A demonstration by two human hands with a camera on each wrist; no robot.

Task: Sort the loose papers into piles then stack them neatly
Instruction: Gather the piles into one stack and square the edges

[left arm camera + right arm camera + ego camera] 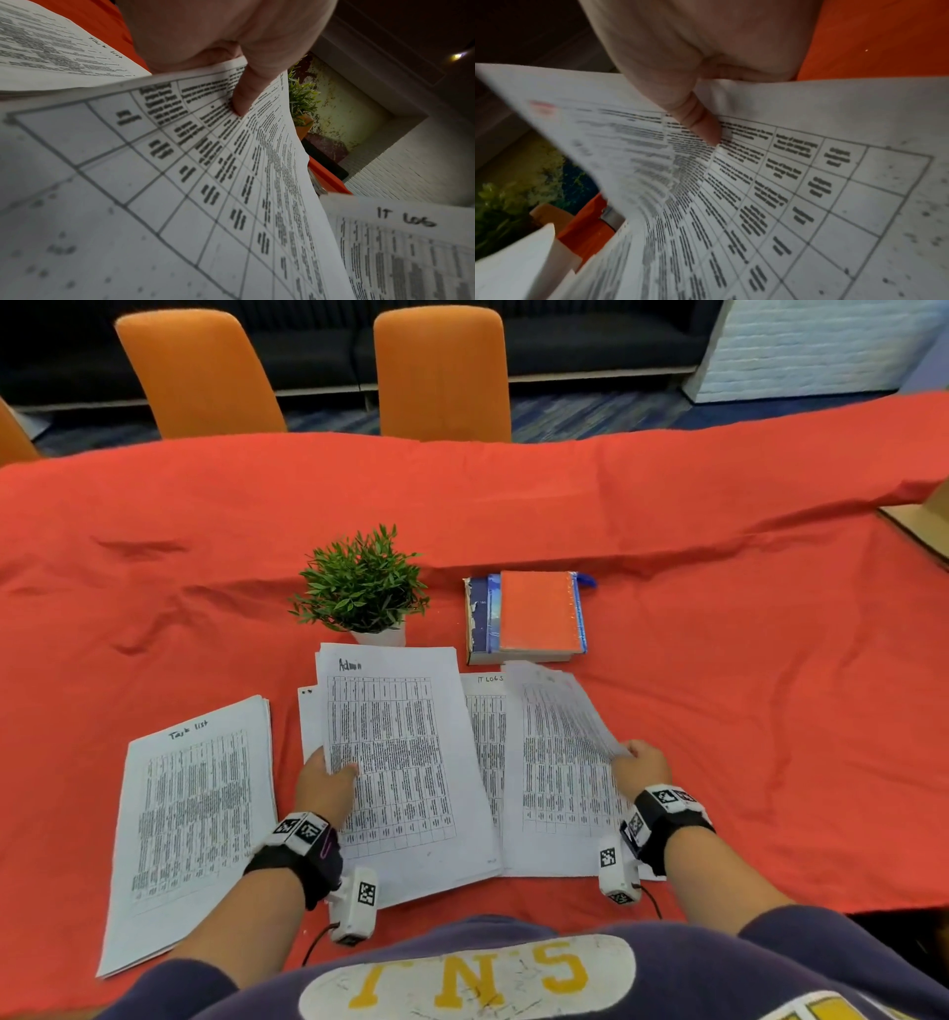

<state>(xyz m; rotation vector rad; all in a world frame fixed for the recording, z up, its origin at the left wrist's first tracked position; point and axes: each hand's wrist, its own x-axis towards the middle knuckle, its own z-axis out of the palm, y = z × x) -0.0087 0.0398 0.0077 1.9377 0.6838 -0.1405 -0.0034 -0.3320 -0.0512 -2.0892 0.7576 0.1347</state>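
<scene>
Three groups of printed table sheets lie on the red tablecloth (719, 608). The "Task list" pile (190, 814) sits flat at the left, untouched. My left hand (328, 775) pinches the left edge of the "Admin" sheets (400, 762), thumb (241, 97) on top and fingers hidden underneath; the sheets (180, 182) are lifted slightly. My right hand (639, 762) pinches the right edge of a sheet (560, 762) over the "IT Logs" pile (485, 711), thumb (700, 121) pressed on the print. That sheet (782, 182) curls upward at its far end.
A small potted plant (362, 588) stands just behind the Admin sheets. A stack of books with an orange notebook on top (534, 616) lies behind the IT Logs pile. Two orange chairs (441, 372) stand across the table. A cardboard edge (919, 521) shows at the right.
</scene>
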